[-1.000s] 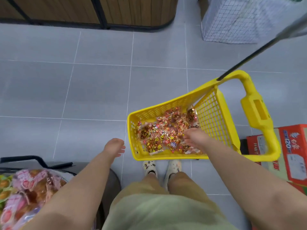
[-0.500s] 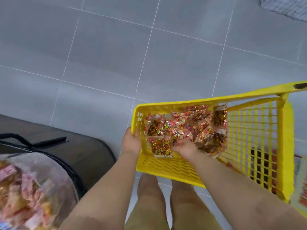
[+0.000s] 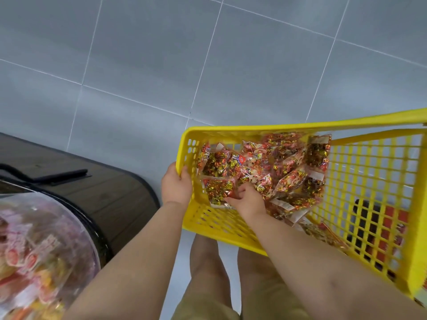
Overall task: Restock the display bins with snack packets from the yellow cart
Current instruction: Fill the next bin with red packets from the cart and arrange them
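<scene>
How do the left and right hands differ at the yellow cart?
The left hand grips the yellow cart by its corner rim; the right hand reaches inside it. The left hand touches only plastic; the right hand's fingers lie on the snack packets. Both work at the same end of the cart.

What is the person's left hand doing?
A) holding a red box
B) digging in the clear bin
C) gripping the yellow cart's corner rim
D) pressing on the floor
C: the left hand curls over the corner rim of the yellow cart, while the right hand reaches among the snack packets.
</scene>
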